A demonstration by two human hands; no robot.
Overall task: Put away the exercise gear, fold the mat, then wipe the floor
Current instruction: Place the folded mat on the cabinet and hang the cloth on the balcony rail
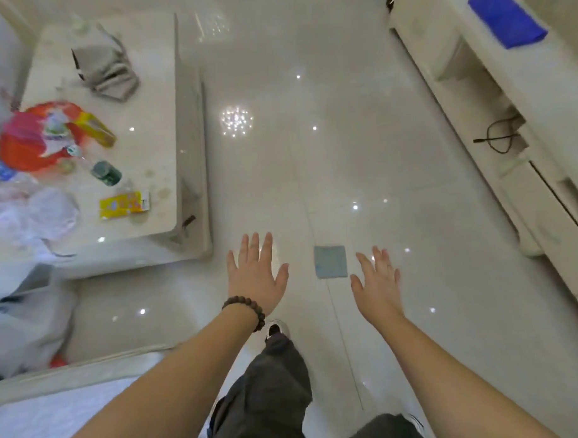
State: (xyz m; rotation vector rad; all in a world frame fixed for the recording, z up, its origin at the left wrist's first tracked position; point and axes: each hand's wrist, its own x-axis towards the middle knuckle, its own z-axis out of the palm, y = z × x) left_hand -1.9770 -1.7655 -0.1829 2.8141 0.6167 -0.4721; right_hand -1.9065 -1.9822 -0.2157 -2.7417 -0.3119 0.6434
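A small light-blue cloth (330,261) lies flat on the glossy white tile floor (361,157), between my two hands. My left hand (255,275), with a brown bead bracelet at the wrist, is stretched out with spread straight fingers to the left of the cloth and holds nothing. To the right of the cloth my right hand (378,286) is held out, fingers straight, also empty. A folded blue item (506,18) rests on top of the white cabinet at the far right. A folded grey cloth (105,66) sits on the coffee table.
A white coffee table (156,197) stands on the left, cluttered with a red bag (32,139), a dark jar, a yellow packet and plastic bags. A long white cabinet (494,120) with a black cable runs along the right. My dark-trousered legs are below.
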